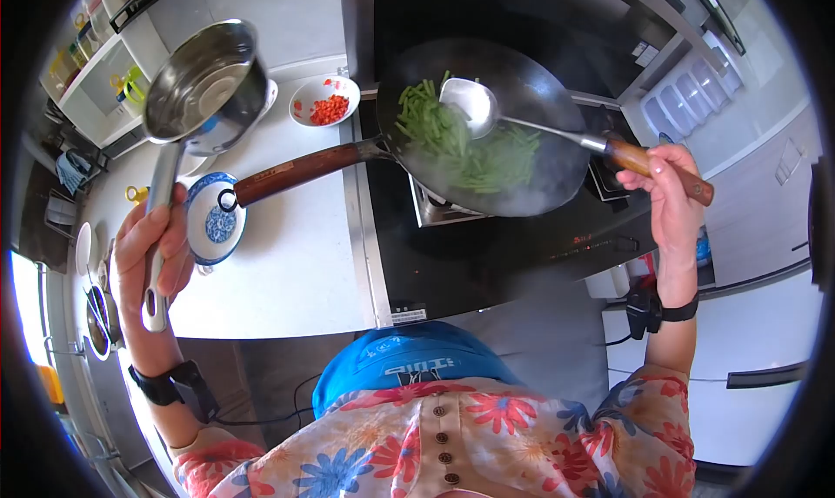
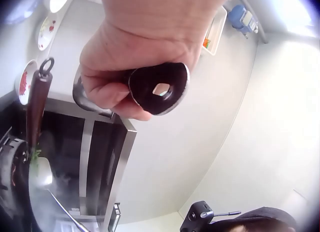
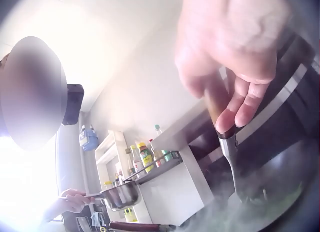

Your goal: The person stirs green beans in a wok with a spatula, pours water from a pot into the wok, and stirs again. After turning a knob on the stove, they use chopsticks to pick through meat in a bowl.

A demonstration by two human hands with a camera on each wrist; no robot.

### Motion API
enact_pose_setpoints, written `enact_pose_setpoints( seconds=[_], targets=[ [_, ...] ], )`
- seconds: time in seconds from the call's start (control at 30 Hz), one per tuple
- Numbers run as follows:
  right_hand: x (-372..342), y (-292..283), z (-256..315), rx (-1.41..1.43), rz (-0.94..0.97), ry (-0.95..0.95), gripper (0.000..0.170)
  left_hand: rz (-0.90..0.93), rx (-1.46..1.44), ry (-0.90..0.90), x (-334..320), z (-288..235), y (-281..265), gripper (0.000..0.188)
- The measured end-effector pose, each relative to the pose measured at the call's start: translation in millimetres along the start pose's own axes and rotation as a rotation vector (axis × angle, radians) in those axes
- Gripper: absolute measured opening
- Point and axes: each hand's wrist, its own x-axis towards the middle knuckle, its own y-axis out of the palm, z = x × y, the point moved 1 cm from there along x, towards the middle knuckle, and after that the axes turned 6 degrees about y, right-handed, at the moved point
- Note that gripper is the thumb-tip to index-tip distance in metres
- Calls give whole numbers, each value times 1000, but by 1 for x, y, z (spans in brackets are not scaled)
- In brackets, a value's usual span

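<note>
Steam [image 1: 504, 189] is probably the sneaky one: the wok [image 1: 550, 89] sits ahead, between the left hand [image 1: 137, 244] and right hand [image 1: 674, 189], and leaning in might scald someone. Its wooden handle [image 1: 300, 170] also pokes out leftward, so a careless swing of the saucepan [image 1: 209, 89] could knock it and spill the green beans [image 1: 435, 133] inside. Left fingers are wrapped round the saucepan's grip; right ones curl round the wooden end of the ladle [image 1: 593, 141].

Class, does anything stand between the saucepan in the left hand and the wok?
Nothing visible blocks it. In the head view, the white bowl lies between the saucepan and the wok, but sits lower, on the counter.
</note>
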Motion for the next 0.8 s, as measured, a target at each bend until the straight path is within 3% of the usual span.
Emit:
enact_pose_setpoints(
  seconds=[0.07,0.17,0.3,0.4,0.5,0.57,0.63,0.67,0.7,0.8],
  targets=[
    [-1,9,-8,-29,18,31,15,6,-29,17,-9,-3,-23,27],
    [9,12,-10,-223,-109,92,19,-140,-27,-5,-31,-10,-46,27],
    [32,-31,14,-398,-272,86,22,-188,-49,12,-62,-12,-82,26],
    [57,-70,46,-536,-260,46,23,-312,5,10,-86,-5,-110,28],
    [68,-75,71,-733,-234,209,23,-424,65,27,-114,6,-136,27],
    [67,-70,73,-550,-205,387,25,-501,41,33,-137,17,-153,24],
    [60,-38,50,-308,-215,467,28,-728,4,-43,-162,33,-179,26],
    [53,-19,38,-222,-226,436,29,-686,114,71,-177,50,-199,26],
    [48,-2,29,-130,-226,399,31,-786,26,72,-183,58,-206,25],
    [45,10,26,-101,-215,305,27,-752,133,68,-206,86,-244,25]
  ],
)
